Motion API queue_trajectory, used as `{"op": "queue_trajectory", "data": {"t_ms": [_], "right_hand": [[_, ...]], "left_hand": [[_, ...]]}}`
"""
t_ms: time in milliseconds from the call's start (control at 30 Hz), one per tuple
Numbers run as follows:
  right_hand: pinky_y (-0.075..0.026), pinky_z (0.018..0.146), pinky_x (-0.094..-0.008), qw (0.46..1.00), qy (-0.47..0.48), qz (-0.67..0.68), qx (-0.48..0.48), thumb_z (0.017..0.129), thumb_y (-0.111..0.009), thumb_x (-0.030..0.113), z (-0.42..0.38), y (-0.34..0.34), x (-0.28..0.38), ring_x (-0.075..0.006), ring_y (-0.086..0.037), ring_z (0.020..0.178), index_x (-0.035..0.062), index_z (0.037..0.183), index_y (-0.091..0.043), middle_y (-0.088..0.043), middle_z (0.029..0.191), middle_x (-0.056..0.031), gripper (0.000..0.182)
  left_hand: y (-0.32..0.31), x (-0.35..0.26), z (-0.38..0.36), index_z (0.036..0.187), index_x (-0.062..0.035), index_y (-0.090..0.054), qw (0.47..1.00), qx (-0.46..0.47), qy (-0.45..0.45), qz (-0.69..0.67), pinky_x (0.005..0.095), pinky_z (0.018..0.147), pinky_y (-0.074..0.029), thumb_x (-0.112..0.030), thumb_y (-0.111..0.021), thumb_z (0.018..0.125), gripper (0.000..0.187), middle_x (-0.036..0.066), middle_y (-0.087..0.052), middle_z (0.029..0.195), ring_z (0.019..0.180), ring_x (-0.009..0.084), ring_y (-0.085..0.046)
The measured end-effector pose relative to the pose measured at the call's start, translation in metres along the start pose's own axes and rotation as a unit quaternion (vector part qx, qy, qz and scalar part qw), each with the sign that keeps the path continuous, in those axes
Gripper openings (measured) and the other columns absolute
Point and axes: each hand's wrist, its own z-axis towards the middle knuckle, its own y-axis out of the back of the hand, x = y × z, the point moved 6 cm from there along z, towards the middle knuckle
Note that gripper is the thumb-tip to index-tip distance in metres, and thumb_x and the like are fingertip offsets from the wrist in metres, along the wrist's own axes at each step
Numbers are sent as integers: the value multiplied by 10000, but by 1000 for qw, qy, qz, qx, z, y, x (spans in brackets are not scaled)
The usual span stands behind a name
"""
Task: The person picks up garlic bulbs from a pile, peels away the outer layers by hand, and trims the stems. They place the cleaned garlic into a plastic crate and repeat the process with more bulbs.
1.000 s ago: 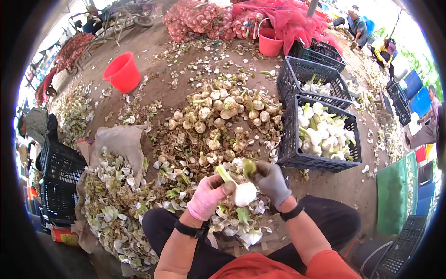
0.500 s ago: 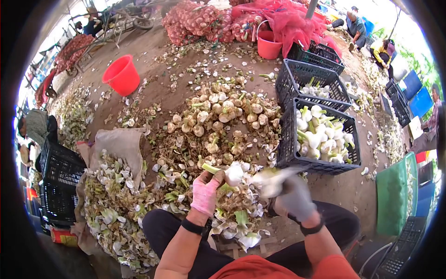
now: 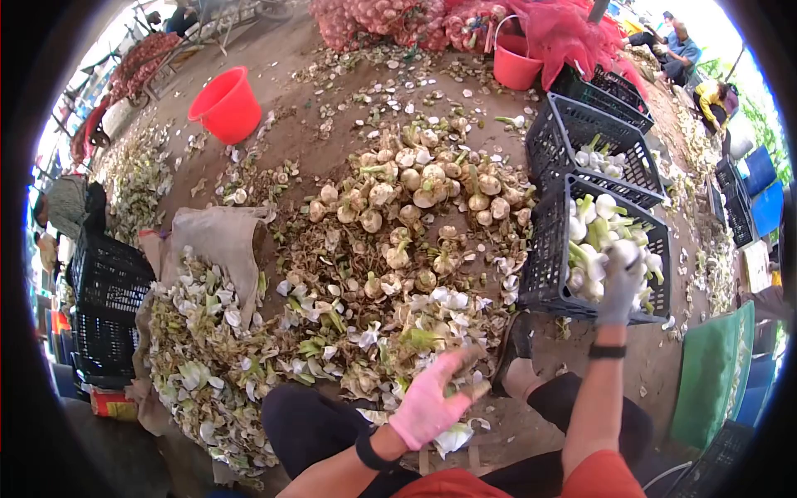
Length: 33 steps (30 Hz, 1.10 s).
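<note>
My left hand [image 3: 432, 402], in a pink glove, is held low over loose husks with its fingers spread and nothing in them. My right hand [image 3: 620, 286], in a grey glove, reaches over a black plastic crate [image 3: 550, 292] of peeled garlic. Its fingers are closed round a pale garlic bulb [image 3: 624, 251], somewhat blurred, among the white bulbs [image 3: 585, 259] with green stems. A heap of unpeeled garlic bulbs [image 3: 427, 187] lies on the ground ahead, with peeled skins [image 3: 440, 311] between it and my left hand.
Behind the near crate is another black crate [image 3: 552, 137] with a few white bulbs. Red buckets [image 3: 226, 106] stand farther off, near net sacks of garlic [image 3: 390, 21]. A husk pile [image 3: 203, 373] and stacked crates [image 3: 108, 290] lie left; a green container [image 3: 706, 378] stands right. People sit at upper right.
My left hand has let go of the garlic bulb it held by the stem and has moved down and right, opening. My right hand has moved up and right to the near crate.
</note>
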Motion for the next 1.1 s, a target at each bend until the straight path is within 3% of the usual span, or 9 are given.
{"op": "queue_trajectory", "data": {"t_ms": [100,167,267,367,433,567,700,967,1100], "right_hand": [[-375,1043,-409,898,198,-373,-126,852,-682,150,49,0,-5,-323,-479,1232,-10,1359,-413,-524,1290,-229,596],[-397,1024,-408,881,331,-323,-101,823,-659,77,8,-47,50,-335,-499,1210,4,1334,-449,-543,1270,-215,556],[-486,887,-366,948,95,-41,301,812,-606,16,-78,-164,2,-280,-594,1055,55,1170,-606,-638,1111,-133,360],[-449,960,-391,858,147,-120,477,776,-681,117,-175,-266,-76,-359,-572,1084,68,1219,-583,-617,1162,-193,456],[-477,903,-405,863,214,-137,437,759,-663,103,-195,-290,-106,-380,-597,997,59,1196,-591,-631,1108,-209,445],[-513,752,-377,878,14,-190,440,781,-656,74,-190,-271,-97,-317,-652,854,49,1166,-613,-676,1021,-156,388],[-509,853,-274,771,-265,260,518,899,-602,44,-211,-206,41,-133,-621,969,-26,1241,-530,-660,1074,-69,357],[-491,883,-258,744,-273,445,416,888,-652,74,-236,-137,123,-143,-620,974,-36,1257,-503,-660,1075,-70,413],[-488,813,-217,849,-171,367,341,881,-679,96,-239,-121,123,-90,-608,912,-32,1190,-572,-666,1019,-42,351]], "left_hand": [[5,-8,-6,1297,-24,-516,982,44,-32,180,347,959,-451,-191,-662,849,500,170,-570,1225,1139,288,-562],[9,-10,-4,1253,-44,-551,982,39,-23,185,352,936,-463,-175,-666,836,452,159,-577,1213,1097,314,-579],[23,-11,6,1232,-57,-566,985,25,17,168,350,928,-470,-148,-676,821,435,151,-588,1199,1075,315,-591],[43,3,6,1234,-60,-568,973,-33,27,228,343,916,-476,-114,-677,808,444,145,-600,1180,1066,303,-599],[53,-1,8,1219,-73,-587,971,-60,24,230,338,901,-485,-113,-677,816,414,142,-602,1177,1069,296,-602],[80,-7,3,1203,-92,-602,965,-162,5,205,353,898,-492,-32,-683,775,440,129,-580,1190,1082,284,-594],[94,-30,9,1296,-70,-499,890,-237,-86,380,367,965,-457,5,-720,700,640,153,-521,1270,1164,320,-534],[53,-48,-19,1303,-50,-469,860,-242,-291,341,387,948,-458,80,-717,606,751,164,-513,1246,1142,352,-530],[40,-55,-28,1286,-62,-491,820,-259,-335,384,409,914,-468,101,-687,598,733,182,-508,1210,1096,377,-534]]}}
